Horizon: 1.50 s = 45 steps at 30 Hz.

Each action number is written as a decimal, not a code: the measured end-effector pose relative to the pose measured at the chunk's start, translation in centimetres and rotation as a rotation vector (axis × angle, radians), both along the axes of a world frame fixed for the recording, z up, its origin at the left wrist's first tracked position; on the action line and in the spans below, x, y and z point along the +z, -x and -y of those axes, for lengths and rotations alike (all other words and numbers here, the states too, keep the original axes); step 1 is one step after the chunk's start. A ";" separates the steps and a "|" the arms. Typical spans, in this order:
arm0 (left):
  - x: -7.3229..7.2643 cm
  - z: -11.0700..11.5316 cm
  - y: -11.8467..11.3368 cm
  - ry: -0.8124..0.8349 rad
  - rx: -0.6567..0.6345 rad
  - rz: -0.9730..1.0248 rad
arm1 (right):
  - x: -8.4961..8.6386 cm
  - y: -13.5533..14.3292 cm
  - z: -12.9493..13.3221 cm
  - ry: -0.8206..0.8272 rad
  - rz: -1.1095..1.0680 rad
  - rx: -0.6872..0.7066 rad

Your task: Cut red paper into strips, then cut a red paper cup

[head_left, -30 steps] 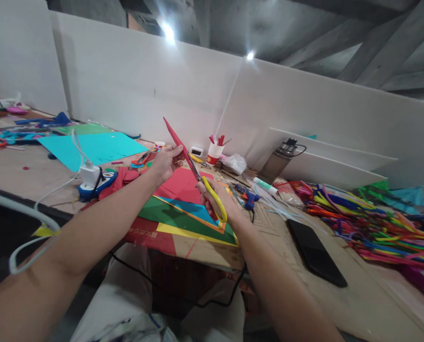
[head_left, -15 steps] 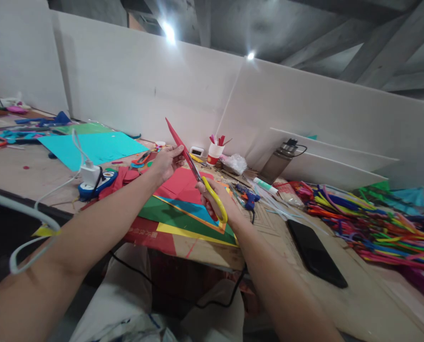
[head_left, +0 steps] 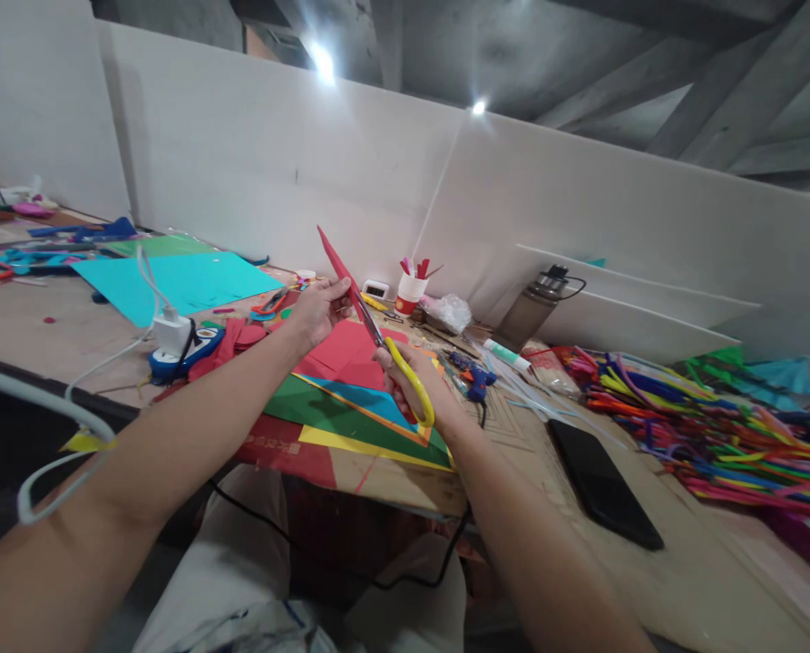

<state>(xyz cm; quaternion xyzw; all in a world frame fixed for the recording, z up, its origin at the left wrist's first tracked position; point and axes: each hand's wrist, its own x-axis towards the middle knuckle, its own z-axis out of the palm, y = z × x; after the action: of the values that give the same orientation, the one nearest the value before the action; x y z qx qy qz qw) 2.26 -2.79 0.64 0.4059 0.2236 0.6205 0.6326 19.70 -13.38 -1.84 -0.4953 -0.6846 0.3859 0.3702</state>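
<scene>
My left hand (head_left: 324, 310) pinches a piece of red paper (head_left: 335, 258), which I see nearly edge-on, rising up and to the left. Closed round the yellow handles of a pair of scissors (head_left: 414, 385) is my right hand (head_left: 397, 376). The metal blades point up-left and meet the paper's lower end close to my left fingers; whether the blades are apart is too fine to tell. Below both hands, red sheets (head_left: 360, 355) lie on top of blue, orange, green (head_left: 329, 413) and yellow sheets at the table's front edge.
A black phone (head_left: 605, 485) lies on the right, near a heap of coloured pipe cleaners (head_left: 737, 426). Behind stand a dark bottle (head_left: 533, 308) and a paper cup (head_left: 413, 295). A blue glue gun (head_left: 473, 376) is nearby. At left are a power strip (head_left: 187, 354) and a turquoise sheet (head_left: 180, 283).
Hardly anything differs. The red paper and the scissor blades have shifted very slightly; both hands stay in the same place.
</scene>
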 end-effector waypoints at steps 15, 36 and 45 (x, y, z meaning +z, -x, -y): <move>0.1 -0.1 0.2 -0.034 0.017 -0.029 | 0.3 0.0 0.2 -0.016 0.022 0.013; 0.3 0.2 0.1 -0.019 0.040 -0.029 | 0.1 0.1 0.1 -0.028 -0.001 0.010; 0.1 0.0 0.1 -0.023 0.049 -0.013 | 0.2 0.3 0.1 -0.016 0.002 -0.004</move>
<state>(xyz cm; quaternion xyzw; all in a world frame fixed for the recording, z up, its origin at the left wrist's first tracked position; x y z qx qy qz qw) 2.14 -2.76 0.75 0.4116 0.2302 0.6357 0.6112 19.42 -13.48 -1.65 -0.4941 -0.6870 0.3791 0.3744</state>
